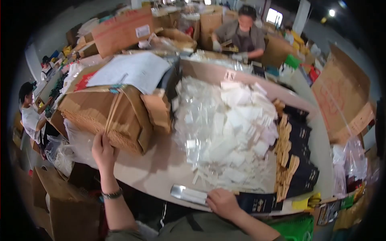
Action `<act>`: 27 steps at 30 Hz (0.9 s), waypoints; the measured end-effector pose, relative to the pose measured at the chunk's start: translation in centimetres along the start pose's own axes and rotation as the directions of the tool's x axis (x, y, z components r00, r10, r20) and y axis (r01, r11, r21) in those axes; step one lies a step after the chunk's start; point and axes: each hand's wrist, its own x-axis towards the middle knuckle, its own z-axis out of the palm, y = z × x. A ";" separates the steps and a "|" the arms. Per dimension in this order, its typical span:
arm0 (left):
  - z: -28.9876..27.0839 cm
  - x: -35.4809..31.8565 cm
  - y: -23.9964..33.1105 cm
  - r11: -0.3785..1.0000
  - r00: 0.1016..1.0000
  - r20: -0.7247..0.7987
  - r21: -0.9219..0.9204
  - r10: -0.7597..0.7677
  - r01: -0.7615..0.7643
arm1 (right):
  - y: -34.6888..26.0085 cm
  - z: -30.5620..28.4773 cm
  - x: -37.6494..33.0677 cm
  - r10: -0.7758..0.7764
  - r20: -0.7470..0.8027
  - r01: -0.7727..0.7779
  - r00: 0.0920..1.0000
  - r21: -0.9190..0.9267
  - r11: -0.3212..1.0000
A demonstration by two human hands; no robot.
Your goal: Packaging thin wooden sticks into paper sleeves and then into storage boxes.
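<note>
Left hand [105,150] pinches tan strips [112,114], likely bendy; right hand [223,202], fingers curled, grips a shiny packet [188,195] leftward, probably light, slippery, best held by its edges.

Moderate indoor light, with a bright lamp [331,13] and glowing panel [274,16] far back; glare on clear plastic [196,108], soft shadows across the surface [159,176], slight blur, dark curved edges.

We wear dull grey-green top [219,227], darker slanting strip [195,221] on front. Sleeves [120,235] same dull shade, short, leaving forearms [118,211] uncovered. Around left wrist we have narrow dark band [112,195], slightly shiny, links or weave too blurred to tell. Our hands [103,152] bare.
</note>
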 end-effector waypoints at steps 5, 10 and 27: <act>-0.4 -11.8 -8.8 0.968 0.708 0.703 -0.126 -0.066 0.215 | -0.7 -2.6 -1.6 0.049 0.043 -0.046 0.998 -0.067 0.997; 1.0 -11.7 -3.9 0.954 0.380 0.899 0.118 -0.220 0.274 | 0.4 -2.4 -2.5 0.076 0.167 -0.065 0.983 -0.067 0.996; 9.2 -24.9 3.0 0.983 0.451 0.891 -0.126 0.055 0.130 | 0.1 -0.6 -1.2 0.100 0.109 -0.098 0.989 -0.028 0.995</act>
